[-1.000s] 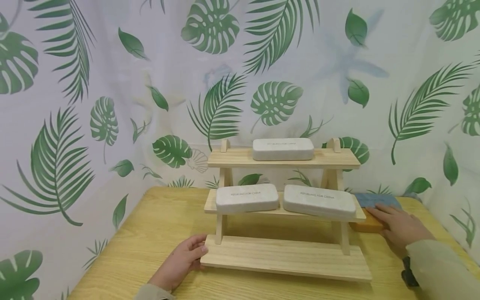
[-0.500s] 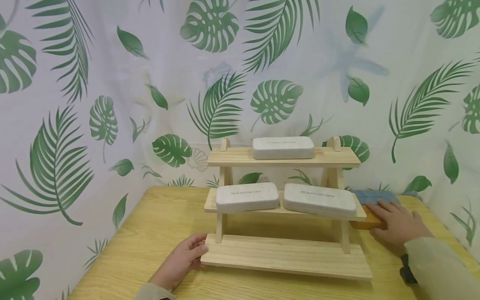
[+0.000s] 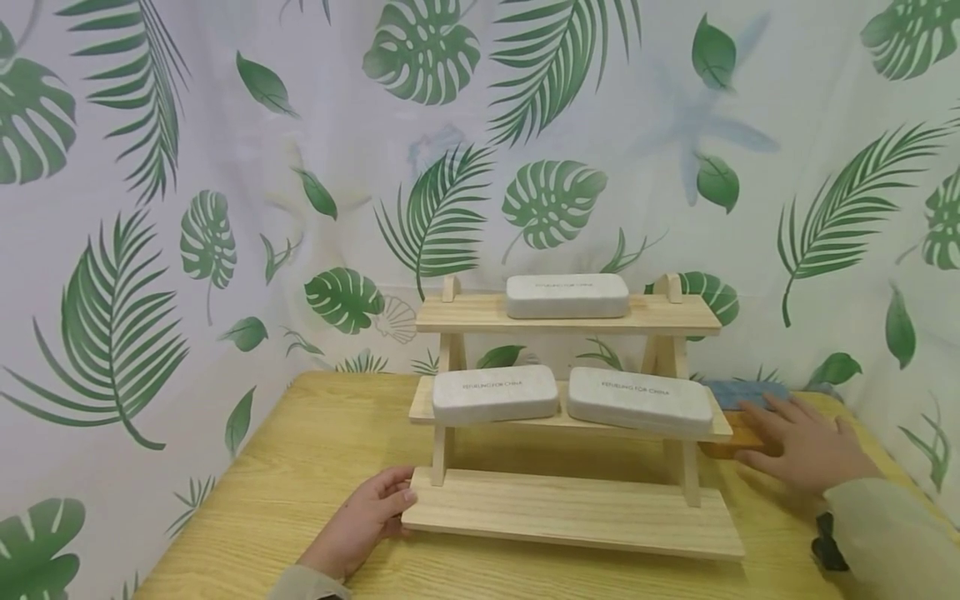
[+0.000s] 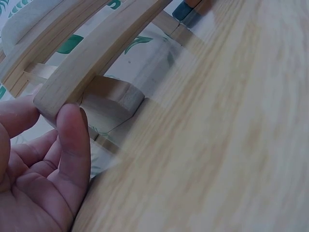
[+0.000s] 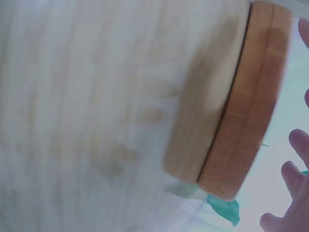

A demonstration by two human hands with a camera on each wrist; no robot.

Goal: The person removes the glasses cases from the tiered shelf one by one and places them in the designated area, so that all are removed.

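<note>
A three-tier wooden display stand (image 3: 570, 512) is on the table. At the left end of its bottom shelf, my left hand (image 3: 360, 521) pinches the board between thumb and fingers; the left wrist view shows this grip on the shelf end (image 4: 63, 92) closely. My right hand (image 3: 813, 450) is over an orange case (image 3: 723, 443) and a blue case (image 3: 746, 393) to the right of the stand. Its fingers are spread, and in the right wrist view the fingertips (image 5: 292, 174) show apart from the orange case (image 5: 246, 106).
One white case (image 3: 566, 297) lies on the top shelf. Two more, a left white case (image 3: 495, 396) and a right white case (image 3: 637, 402), lie on the middle shelf. Behind the wooden table (image 3: 277, 467) hangs a leaf-printed curtain (image 3: 315, 167).
My right hand has lifted off the orange and blue cases, and its fingers have spread. My left hand has stayed on the stand, which has not moved.
</note>
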